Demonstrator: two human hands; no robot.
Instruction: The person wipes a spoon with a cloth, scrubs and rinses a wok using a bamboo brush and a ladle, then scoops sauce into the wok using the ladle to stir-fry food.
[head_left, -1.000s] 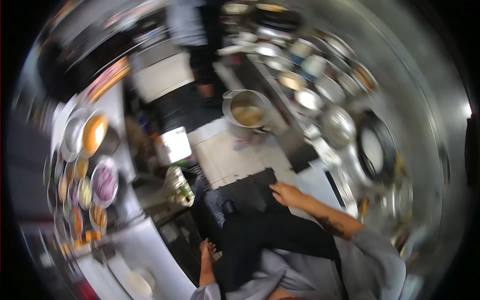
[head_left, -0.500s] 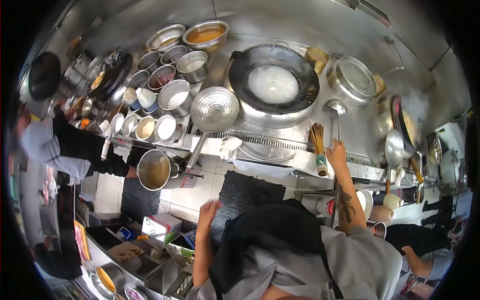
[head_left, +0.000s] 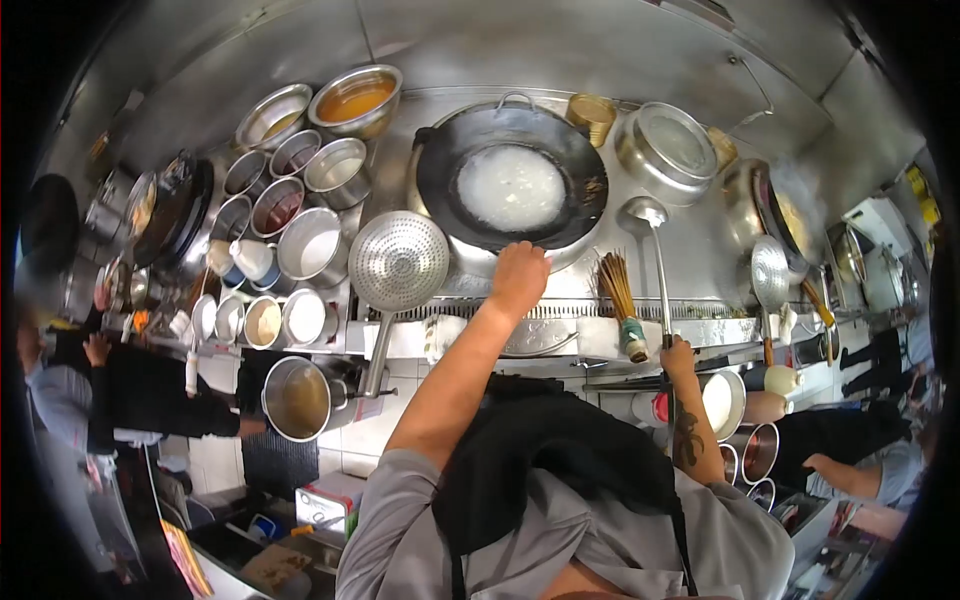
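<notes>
My left hand [head_left: 521, 275] is closed at the near rim of a black wok [head_left: 437, 200], its fingers curled at the edge and partly hidden. Cloudy white liquid [head_left: 511, 188] with small pale bits fills the wok's bottom. My right hand [head_left: 678, 355] grips the long handle of a metal ladle [head_left: 644, 210], whose bowl rests on the steel stovetop right of the wok. Between my hands lies a bamboo brush [head_left: 617, 290] with a green-wrapped grip. Left of the wok is a large perforated skimmer [head_left: 398, 262], its handle pointing toward me.
Metal pots of seasonings [head_left: 312, 245] and bowls of orange liquid [head_left: 357, 98] crowd the left. A pot of brownish liquid [head_left: 298, 398] hangs over the front edge. Another skimmer [head_left: 770, 272] and steaming wok [head_left: 795, 215] are right. Other people [head_left: 850, 460] stand on both sides.
My left hand has moved from beside my body up and forward to the wok's near rim. My right hand is lower, nearer my body, still on the ladle. The view has shifted.
</notes>
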